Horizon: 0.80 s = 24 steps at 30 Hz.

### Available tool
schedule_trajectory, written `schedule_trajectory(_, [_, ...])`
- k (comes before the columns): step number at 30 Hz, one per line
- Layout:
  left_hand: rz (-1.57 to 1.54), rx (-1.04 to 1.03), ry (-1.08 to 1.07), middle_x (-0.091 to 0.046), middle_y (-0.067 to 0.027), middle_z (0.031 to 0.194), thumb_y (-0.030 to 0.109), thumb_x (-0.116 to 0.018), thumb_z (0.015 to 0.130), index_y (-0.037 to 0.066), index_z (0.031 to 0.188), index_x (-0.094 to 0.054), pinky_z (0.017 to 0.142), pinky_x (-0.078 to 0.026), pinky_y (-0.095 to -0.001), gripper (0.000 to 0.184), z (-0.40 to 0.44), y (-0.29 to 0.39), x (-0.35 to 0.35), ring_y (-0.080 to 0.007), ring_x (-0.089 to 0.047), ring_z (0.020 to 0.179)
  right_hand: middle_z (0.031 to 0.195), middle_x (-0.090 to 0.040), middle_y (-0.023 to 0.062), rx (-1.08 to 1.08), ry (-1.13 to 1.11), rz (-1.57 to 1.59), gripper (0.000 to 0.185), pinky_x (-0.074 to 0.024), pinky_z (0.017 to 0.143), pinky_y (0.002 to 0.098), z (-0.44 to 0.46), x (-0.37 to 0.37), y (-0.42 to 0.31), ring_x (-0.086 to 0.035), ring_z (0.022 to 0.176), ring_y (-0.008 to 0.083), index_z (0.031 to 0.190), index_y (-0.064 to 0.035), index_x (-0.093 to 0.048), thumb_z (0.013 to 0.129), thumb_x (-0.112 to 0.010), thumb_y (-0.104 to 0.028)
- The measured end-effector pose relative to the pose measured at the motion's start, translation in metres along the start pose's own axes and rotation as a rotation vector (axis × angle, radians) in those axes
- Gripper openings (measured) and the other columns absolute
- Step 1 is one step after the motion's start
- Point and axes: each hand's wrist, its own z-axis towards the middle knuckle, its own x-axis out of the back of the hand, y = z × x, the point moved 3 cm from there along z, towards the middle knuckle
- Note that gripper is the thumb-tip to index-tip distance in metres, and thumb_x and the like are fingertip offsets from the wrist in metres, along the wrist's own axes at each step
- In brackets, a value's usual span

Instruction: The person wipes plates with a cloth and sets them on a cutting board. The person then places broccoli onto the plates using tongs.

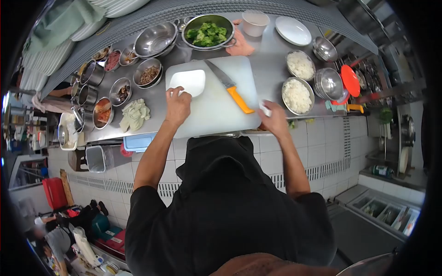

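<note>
A small, blurred white item [265,109] is being held in the right hand [275,119]. On the pale plastic cutting board [215,120], a white squarish dish [191,83] is being gripped at its near rim by the left hand [177,106], seemingly for steadiness.

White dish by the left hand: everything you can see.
The white dish is a shallow rounded rectangle, plain and smooth, perhaps ceramic or plastic. Its open side faces up; no food shows inside. It is over the far-left part of the cutting board, with the left hand at its near rim. Whether it lies flat is unclear.
</note>
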Motion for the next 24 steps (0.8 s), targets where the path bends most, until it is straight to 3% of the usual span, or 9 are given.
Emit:
schedule_trajectory(3, [0.065,0.037,-0.029,-0.067,-0.0031,0.084,0.008,-0.073,0.073,0.009,0.084,-0.065,0.095,-0.036,-0.0502,0.014,-0.007,-0.013,-0.035,-0.0266,-0.056,0.109,0.114,-0.063,0.0225,0.113,-0.061,-0.209,0.056,-0.0471,0.094,0.0455,0.02,-0.057,-0.029,-0.058,0.108,0.0382,0.131,0.0001,-0.055,0.081,-0.071,-0.021])
schedule_trajectory(7, [0.106,0.134,-0.101,-0.064,-0.0056,0.113,0.02,-0.078,0.073,0.011,0.1,-0.069,0.1,-0.034,-0.0507,0.029,0.008,0.002,-0.006,-0.0298,-0.051,0.118,0.106,-0.059,0.0205,0.172,-0.08,-0.29,0.061,-0.049,0.09,0.0476,0.033,-0.099,-0.023,-0.057,0.104,0.0389,0.139,-0.0035,-0.046,0.079,-0.056,0.0])
schedule_trajectory(9, [0.012,0.042,0.041,-0.059,-0.0048,0.125,0.026,-0.079,0.073,0.013,0.108,-0.069,0.101,-0.034,-0.051,0.039,0.029,0.001,0.024,-0.0317,-0.048,0.122,0.101,-0.059,0.0227,0.127,-0.053,-0.232,0.061,-0.0533,0.078,0.0507,0.027,-0.086,-0.016,-0.061,0.09,0.0407,0.141,-0.0025,-0.044,0.08,-0.054,-0.001])
schedule_trajectory(11, [0.076,-0.035,0.224,-0.059,-0.0035,0.123,0.028,-0.08,0.073,0.015,0.109,-0.068,0.1,-0.035,-0.0511,0.04,0.068,0.004,0.088,-0.0314,-0.048,0.121,0.1,-0.059,0.0218,0.054,0.138,-0.231,0.068,-0.053,0.077,0.0505,0.01,-0.07,0.014,-0.062,0.088,0.04,0.147,-0.0035,-0.038,0.081,-0.057,-0.006])
schedule_trajectory(13, [0.186,-0.076,0.458,-0.06,-0.0033,0.12,0.024,-0.08,0.071,0.016,0.11,-0.067,0.098,-0.037,-0.0497,0.042,0.112,0.002,0.159,-0.0307,-0.049,0.117,0.098,-0.063,0.022,-0.149,0.207,-0.323,0.059,-0.0524,0.075,0.0474,-0.001,-0.039,0.025,-0.063,0.084,0.0374,0.142,-0.0011,-0.046,0.086,-0.058,-0.012])
schedule_trajectory(16, [0.346,-0.093,0.705,-0.062,-0.0032,0.122,0.02,-0.078,0.076,0.015,0.119,-0.067,0.099,-0.036,-0.0477,0.045,0.172,-0.022,0.244,-0.0322,-0.05,0.116,0.093,-0.068,0.022,-0.279,0.303,0.221,0.046,-0.0518,0.073,0.0434,0.006,-0.057,0.114,-0.066,0.081,0.0347,0.133,0.0017,-0.056,0.092,-0.055,-0.02])
schedule_trajectory(18, [0.437,-0.021,0.723,-0.062,-0.0054,0.124,0.024,-0.073,0.082,0.015,0.125,-0.065,0.101,-0.036,-0.047,0.044,0.21,-0.054,0.28,-0.0336,-0.05,0.118,0.079,-0.064,0.0121,-0.447,0.223,0.441,0.045,-0.051,0.065,0.0366,0.015,-0.062,0.135,-0.06,0.069,0.0226,0.132,-0.0012,-0.058,0.094,-0.057,-0.024])
schedule_trajectory(19, [0.509,0.024,0.694,-0.065,-0.007,0.12,0.028,-0.069,0.085,0.015,0.123,-0.066,0.101,-0.036,-0.047,0.04,0.224,-0.065,0.293,-0.0337,-0.053,0.116,0.073,-0.062,0.0071,-0.536,0.179,0.551,0.044,-0.0506,0.06,0.0332,0.016,-0.064,0.142,-0.057,0.062,0.0165,0.131,-0.0026,-0.059,0.095,-0.058,-0.027])
schedule_trajectory(24, [0.364,0.281,0.158,-0.073,-0.0104,0.102,0.04,-0.06,0.091,0.014,0.109,-0.074,0.097,-0.04,-0.0489,0.035,0.268,-0.1,0.32,-0.0344,-0.064,0.102,0.104,-0.068,0.0248,-0.415,0.074,-0.26,0.045,-0.051,0.085,0.0503,0.031,-0.042,0.076,-0.065,0.093,0.0416,0.129,0.0012,-0.057,0.094,-0.051,-0.025])
